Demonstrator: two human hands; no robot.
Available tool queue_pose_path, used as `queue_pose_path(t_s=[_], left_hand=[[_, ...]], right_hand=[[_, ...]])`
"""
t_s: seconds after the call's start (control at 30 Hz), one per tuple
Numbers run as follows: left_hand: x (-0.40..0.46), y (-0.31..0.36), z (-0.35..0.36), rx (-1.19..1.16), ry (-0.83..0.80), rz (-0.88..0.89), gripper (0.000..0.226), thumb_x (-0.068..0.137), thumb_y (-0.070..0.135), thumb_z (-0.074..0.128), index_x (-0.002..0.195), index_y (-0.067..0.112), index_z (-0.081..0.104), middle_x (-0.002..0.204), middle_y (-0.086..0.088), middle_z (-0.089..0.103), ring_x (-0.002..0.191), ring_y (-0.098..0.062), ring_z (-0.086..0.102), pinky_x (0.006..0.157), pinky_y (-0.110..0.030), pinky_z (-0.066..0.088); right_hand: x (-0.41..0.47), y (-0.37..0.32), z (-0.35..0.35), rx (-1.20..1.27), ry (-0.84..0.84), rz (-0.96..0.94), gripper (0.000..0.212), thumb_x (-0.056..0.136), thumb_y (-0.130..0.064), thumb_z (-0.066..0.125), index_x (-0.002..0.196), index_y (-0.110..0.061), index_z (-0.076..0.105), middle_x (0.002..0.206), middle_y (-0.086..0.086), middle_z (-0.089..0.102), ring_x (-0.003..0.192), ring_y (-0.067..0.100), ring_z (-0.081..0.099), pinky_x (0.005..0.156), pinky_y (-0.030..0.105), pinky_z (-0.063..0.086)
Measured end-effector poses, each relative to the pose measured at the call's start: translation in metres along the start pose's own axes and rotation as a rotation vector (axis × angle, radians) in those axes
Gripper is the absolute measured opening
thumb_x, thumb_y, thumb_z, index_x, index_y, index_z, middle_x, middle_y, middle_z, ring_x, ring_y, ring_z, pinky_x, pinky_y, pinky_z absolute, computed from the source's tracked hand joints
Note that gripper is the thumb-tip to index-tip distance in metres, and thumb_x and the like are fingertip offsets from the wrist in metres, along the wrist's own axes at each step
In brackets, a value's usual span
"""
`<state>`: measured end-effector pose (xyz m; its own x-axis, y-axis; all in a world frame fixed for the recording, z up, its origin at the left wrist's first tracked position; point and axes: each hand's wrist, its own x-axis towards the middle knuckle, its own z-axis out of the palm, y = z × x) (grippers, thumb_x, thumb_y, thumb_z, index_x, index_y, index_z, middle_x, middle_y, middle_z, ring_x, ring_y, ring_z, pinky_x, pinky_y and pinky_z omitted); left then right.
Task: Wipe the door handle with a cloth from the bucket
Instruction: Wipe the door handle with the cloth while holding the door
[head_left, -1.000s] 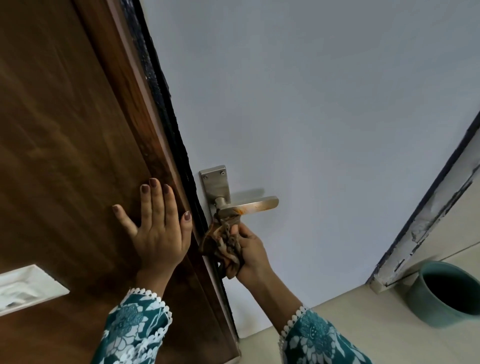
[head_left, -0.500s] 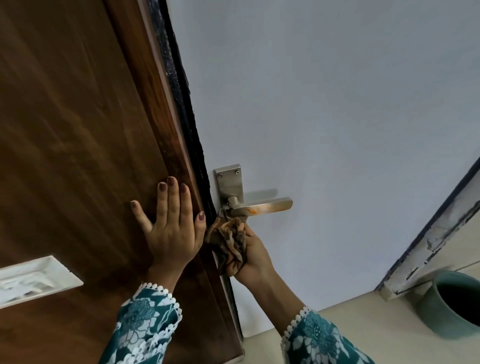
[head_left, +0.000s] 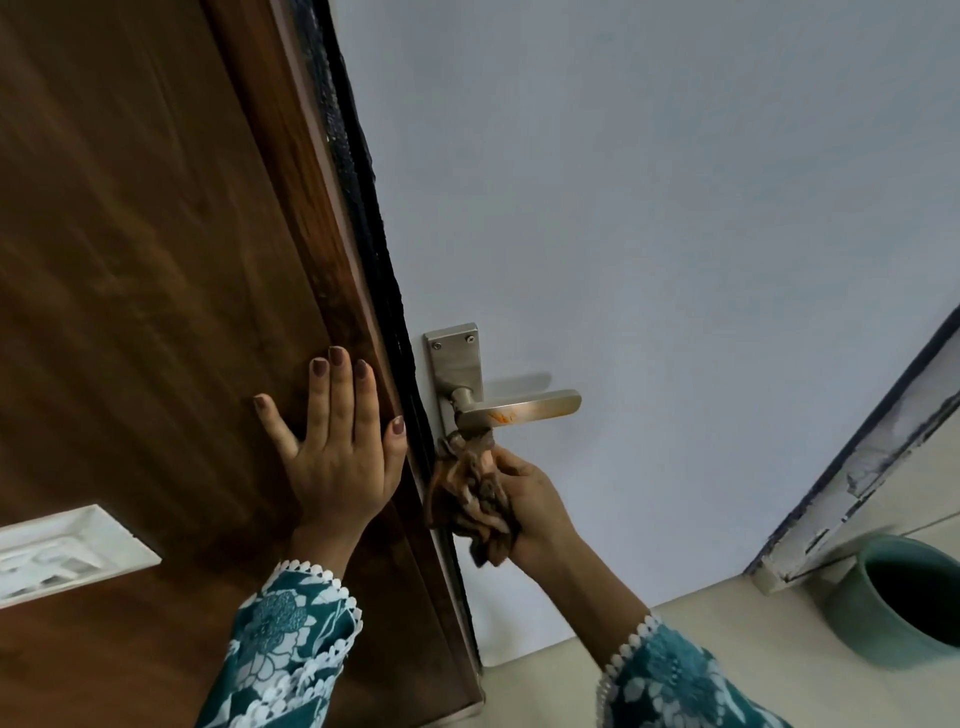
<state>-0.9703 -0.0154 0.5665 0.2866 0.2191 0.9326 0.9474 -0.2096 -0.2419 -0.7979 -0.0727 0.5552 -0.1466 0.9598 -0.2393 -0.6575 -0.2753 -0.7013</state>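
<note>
A silver lever door handle (head_left: 524, 408) on its back plate (head_left: 454, 361) juts from the pale door face, with an orange smear on the lever. My right hand (head_left: 535, 506) grips a crumpled brown cloth (head_left: 470, 493), whose top touches the underside of the handle near its stem. My left hand (head_left: 337, 447) lies flat with fingers spread on the brown wooden door (head_left: 156, 312), just left of the door's edge. A teal bucket (head_left: 898, 597) stands on the floor at the lower right; I cannot see its contents.
The dark door edge (head_left: 374, 249) runs down between my hands. A white switch plate (head_left: 62, 551) sits on the wood at lower left. A chipped white door frame (head_left: 872, 467) slants at the right. Beige floor (head_left: 727, 634) lies below.
The view has shifted a little, so the handle and hands sit slightly further right. My right hand with the cloth stays under the handle stem, and my left hand stays flat on the wood.
</note>
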Motion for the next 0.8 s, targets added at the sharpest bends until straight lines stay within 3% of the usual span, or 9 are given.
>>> queue_pose_path(t_s=[0.13,0.2,0.27,0.37,0.43,0.5,0.67,0.8], left_hand=[[0.000,0.000,0.000,0.003,0.012,-0.006,0.063,0.098,0.033,0.032,0.151,0.007,0.011,0.161,-0.005,-0.002,0.148,-0.022,0.005,0.114,-0.055,-0.007],[0.001,0.000,0.000,0.007,0.018,-0.005,0.063,0.098,0.033,0.032,0.151,0.007,0.010,0.161,-0.005,-0.002,0.148,-0.022,0.005,0.113,-0.055,-0.007],[0.001,0.000,0.000,0.003,0.021,-0.005,0.063,0.098,0.032,0.032,0.151,0.007,0.010,0.161,-0.005,-0.002,0.148,-0.022,0.005,0.113,-0.055,-0.007],[0.001,0.000,-0.001,-0.002,0.024,-0.003,0.063,0.097,0.032,0.033,0.151,0.007,0.010,0.161,-0.005,-0.002,0.148,-0.022,0.005,0.113,-0.055,-0.007],[0.001,0.000,0.000,0.002,0.027,-0.004,0.063,0.097,0.032,0.032,0.151,0.007,0.010,0.161,-0.005,-0.001,0.148,-0.022,0.005,0.114,-0.055,-0.007],[0.001,0.000,0.000,0.012,0.031,-0.003,0.063,0.097,0.031,0.032,0.151,0.007,0.010,0.161,-0.005,-0.001,0.148,-0.022,0.005,0.114,-0.055,-0.007],[0.001,0.004,0.001,0.023,0.040,-0.022,0.063,0.097,0.031,0.031,0.151,0.006,0.010,0.161,-0.006,-0.001,0.148,-0.022,0.005,0.114,-0.054,-0.007],[0.001,0.003,0.000,0.013,0.032,-0.026,0.062,0.097,0.031,0.031,0.151,0.007,0.011,0.161,-0.005,-0.001,0.148,-0.022,0.005,0.114,-0.053,-0.007]], right_hand=[[-0.026,-0.017,-0.039,-0.535,0.349,-0.327,0.037,0.086,-0.006,0.063,0.121,-0.017,0.062,0.101,0.003,0.071,0.090,0.017,0.069,0.085,0.038,0.058],[-0.029,-0.024,-0.055,-0.671,0.527,-0.498,0.044,0.083,-0.014,0.069,0.125,-0.024,0.060,0.105,-0.004,0.070,0.095,0.013,0.067,0.084,0.036,0.058],[-0.025,-0.031,-0.060,-0.716,0.602,-0.647,0.040,0.083,-0.015,0.070,0.120,-0.029,0.063,0.102,-0.010,0.069,0.095,0.010,0.067,0.076,0.033,0.060],[-0.008,-0.035,-0.058,-0.930,0.663,-0.834,0.040,0.080,-0.013,0.072,0.118,-0.021,0.064,0.104,-0.006,0.067,0.092,0.009,0.065,0.077,0.030,0.059],[0.003,-0.031,-0.055,-0.957,0.669,-0.906,0.040,0.078,-0.010,0.074,0.117,-0.014,0.065,0.109,0.001,0.065,0.090,0.016,0.065,0.073,0.021,0.058],[0.008,-0.027,-0.049,-0.876,0.653,-0.930,0.040,0.077,-0.002,0.074,0.116,-0.007,0.065,0.109,0.006,0.060,0.082,0.016,0.064,0.059,0.005,0.051],[0.011,-0.013,-0.038,-0.893,0.520,-1.011,0.042,0.079,0.001,0.072,0.119,-0.007,0.063,0.107,0.006,0.053,0.076,0.009,0.063,0.054,0.017,0.057],[0.009,-0.007,-0.040,-1.092,0.376,-1.082,0.042,0.077,-0.001,0.073,0.118,-0.005,0.064,0.106,0.008,0.056,0.084,0.002,0.056,0.059,0.006,0.053]])
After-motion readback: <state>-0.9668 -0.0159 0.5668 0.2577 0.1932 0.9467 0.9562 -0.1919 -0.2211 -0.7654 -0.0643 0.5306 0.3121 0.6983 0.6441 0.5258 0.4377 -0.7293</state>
